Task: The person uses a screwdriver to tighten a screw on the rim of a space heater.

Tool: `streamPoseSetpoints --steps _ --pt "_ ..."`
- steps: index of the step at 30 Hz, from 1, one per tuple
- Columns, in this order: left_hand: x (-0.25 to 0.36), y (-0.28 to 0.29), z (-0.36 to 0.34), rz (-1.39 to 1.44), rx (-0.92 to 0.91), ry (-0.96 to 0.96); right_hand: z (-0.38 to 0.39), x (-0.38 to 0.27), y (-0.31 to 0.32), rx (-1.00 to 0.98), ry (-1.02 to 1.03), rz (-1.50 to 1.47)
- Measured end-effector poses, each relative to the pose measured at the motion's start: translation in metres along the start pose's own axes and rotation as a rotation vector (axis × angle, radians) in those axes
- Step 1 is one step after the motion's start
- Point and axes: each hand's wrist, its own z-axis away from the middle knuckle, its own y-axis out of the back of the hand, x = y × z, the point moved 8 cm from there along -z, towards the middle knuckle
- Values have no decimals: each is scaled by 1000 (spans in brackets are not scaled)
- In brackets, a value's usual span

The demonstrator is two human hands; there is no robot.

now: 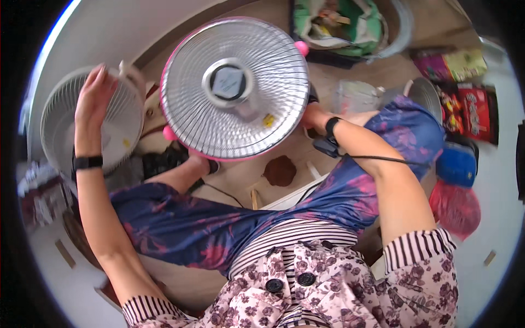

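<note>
Guard of white wire, round and ribbed like a shallow basket [116, 130], sits at the far left. Across it rises the left hand [96, 94], its fingers bunched and pointing upward above a black wristband [88, 162]; whether it pinches anything small, I cannot tell. Next, near the middle, the large round silver reflector dish with a pink rim [191, 98] turns its ribbed face to the camera, a pink knob on either side and a small yellow sticker [268, 120] low on its face. Below the dish lies a reddish-brown rounded patch [280, 170]. At the dish's lower right edge is the right hand [314, 117], partly hidden behind it, so how far its fingers close cannot be seen. Beyond are a green-and-white bag [363, 27], a clear plastic bag [355, 97], a purple-and-green packet [453, 66], a blue packet [456, 164], a translucent pinkish-red bag [455, 209] and a red-and-black packet [479, 113].
</note>
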Motion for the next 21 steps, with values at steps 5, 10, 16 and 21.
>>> streamPoseSetpoints --steps 5,10,16,21 --pt "-6 52 -4 45 52 75 17 2 62 22 -315 -966" --pt "-14 36 -25 54 1 105 39 14 97 62 -304 -833" --pt "-16 15 -46 49 20 143 28 88 143 389 -280 -690" --pt "3 -9 -33 -59 32 106 9 87 142 268 -309 -748"
